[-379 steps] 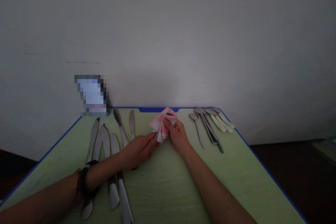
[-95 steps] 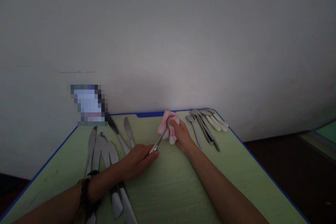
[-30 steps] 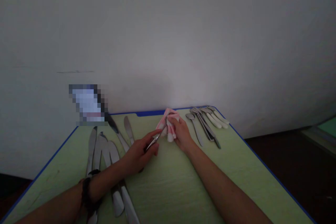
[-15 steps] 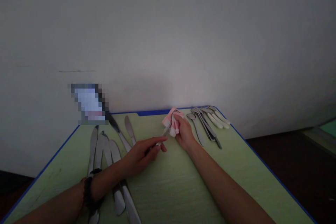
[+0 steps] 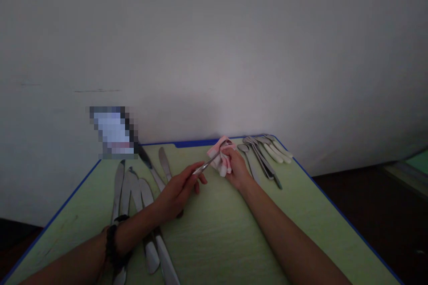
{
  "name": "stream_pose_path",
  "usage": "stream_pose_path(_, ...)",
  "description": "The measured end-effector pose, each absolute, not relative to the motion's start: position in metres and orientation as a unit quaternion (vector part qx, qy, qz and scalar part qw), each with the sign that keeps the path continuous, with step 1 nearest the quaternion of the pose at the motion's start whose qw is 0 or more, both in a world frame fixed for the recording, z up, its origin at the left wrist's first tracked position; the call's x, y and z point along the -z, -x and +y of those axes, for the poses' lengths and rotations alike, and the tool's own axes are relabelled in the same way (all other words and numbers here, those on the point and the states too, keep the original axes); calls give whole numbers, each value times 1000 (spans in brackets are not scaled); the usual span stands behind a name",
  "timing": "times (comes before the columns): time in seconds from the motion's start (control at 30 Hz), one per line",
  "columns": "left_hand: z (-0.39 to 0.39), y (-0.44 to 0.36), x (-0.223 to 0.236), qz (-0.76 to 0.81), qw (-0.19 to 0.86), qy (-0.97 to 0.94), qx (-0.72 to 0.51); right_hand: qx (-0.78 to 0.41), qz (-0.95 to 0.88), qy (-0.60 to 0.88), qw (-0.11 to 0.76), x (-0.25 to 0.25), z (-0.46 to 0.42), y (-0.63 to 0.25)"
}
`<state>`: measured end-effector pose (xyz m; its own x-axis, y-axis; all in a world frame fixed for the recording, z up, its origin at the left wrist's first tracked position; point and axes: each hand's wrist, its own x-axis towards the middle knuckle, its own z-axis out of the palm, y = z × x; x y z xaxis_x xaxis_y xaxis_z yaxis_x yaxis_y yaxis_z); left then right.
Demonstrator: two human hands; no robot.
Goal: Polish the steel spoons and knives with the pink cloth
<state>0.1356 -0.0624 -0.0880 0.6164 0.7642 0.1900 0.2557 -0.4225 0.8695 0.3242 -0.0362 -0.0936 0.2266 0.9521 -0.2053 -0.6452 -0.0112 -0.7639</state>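
My left hand (image 5: pixel 180 189) is closed on the handle of a metal spoon (image 5: pixel 207 163), which slants up to the right. Around the spoon's bowl end, my right hand (image 5: pixel 236 164) grips a pink and white cloth (image 5: pixel 217 153). Part of the bowl shows above my right thumb; the cloth covers the rest. Several table knives (image 5: pixel 125 191) lie to the left, partly under my left forearm. Another knife (image 5: pixel 164 162) lies just beyond my left hand. To the right of the cloth lies a single spoon (image 5: pixel 245 153), beside a cluster of more spoons (image 5: pixel 261 156).
Several pieces of cutlery with white handles (image 5: pixel 276 153) lie at the far right corner. A blurred-out phone-like screen (image 5: pixel 113 131) leans at the back left. The green table (image 5: pixel 220 240) has a blue edge and meets a plain wall (image 5: pixel 214 53).
The spoon handle has turned upward in my left hand and more of it shows. My right hand and the cloth have shifted only slightly.
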Motion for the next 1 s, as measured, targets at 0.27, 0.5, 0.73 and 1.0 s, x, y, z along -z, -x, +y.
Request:
stream_pose_path(0.27, -61, -135, 83, 322, 486, -776, -240, -608, -189, 370, 676, 93, -39, -325)
stream_pose_path(0.5, -61, -138, 81, 369, 577, -682, -259, -646, -210, 336, 652, 84, -44, -327)
stream_pose_path(0.73, -62, -137, 85, 352, 556, -706, -261, -647, -224, 338, 646, 86, -45, -324)
stream_pose_path(1.0, -63, -137, 79, 350, 503, -759, -221, -609, -280, 373, 641, 89, -47, -316)
